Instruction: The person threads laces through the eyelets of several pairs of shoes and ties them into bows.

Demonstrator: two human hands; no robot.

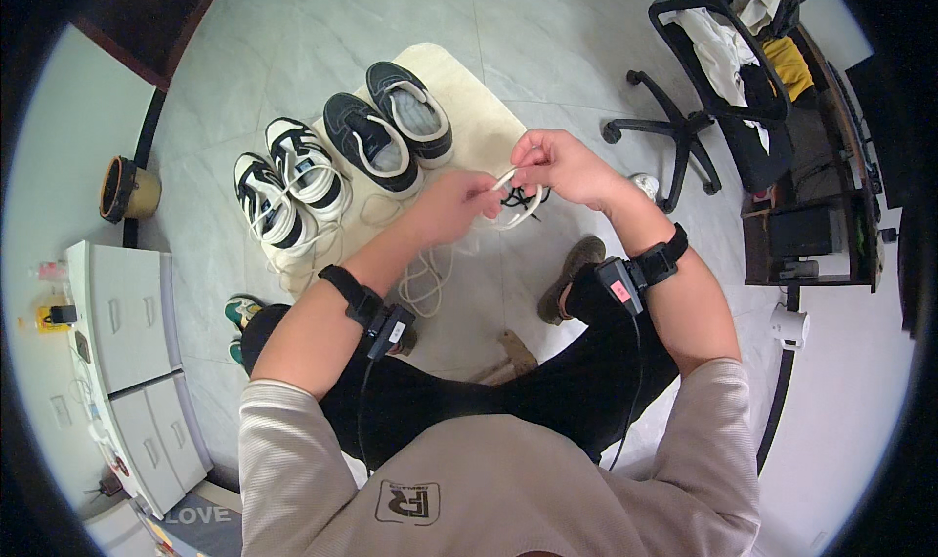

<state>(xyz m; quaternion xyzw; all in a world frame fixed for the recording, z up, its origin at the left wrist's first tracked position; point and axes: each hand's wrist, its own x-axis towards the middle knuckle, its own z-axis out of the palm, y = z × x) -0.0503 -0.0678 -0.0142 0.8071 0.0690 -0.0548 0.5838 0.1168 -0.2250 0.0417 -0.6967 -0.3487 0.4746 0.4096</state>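
A white shoelace (529,216) is pinched between the fingertips of my left hand (469,201) and my right hand (553,163), and its loop hangs between them. Below the hands, a black shoelace (519,199) lies partly hidden. To the left, on a cream mat-like surface (469,91), stand two black shoes (359,128) with pale linings and no laces visible. Beside them are two white-and-black sneakers (282,216) with white laces lying loosely over them. More thin pale laces (423,286) trail over the near edge, by my left forearm.
A black office chair (681,128) with clothes on it stands at the upper right beside a dark desk (813,264). White drawers (132,315) and a flowerpot (135,189) are at the left. A small wooden stool-like piece (516,352) is between my legs.
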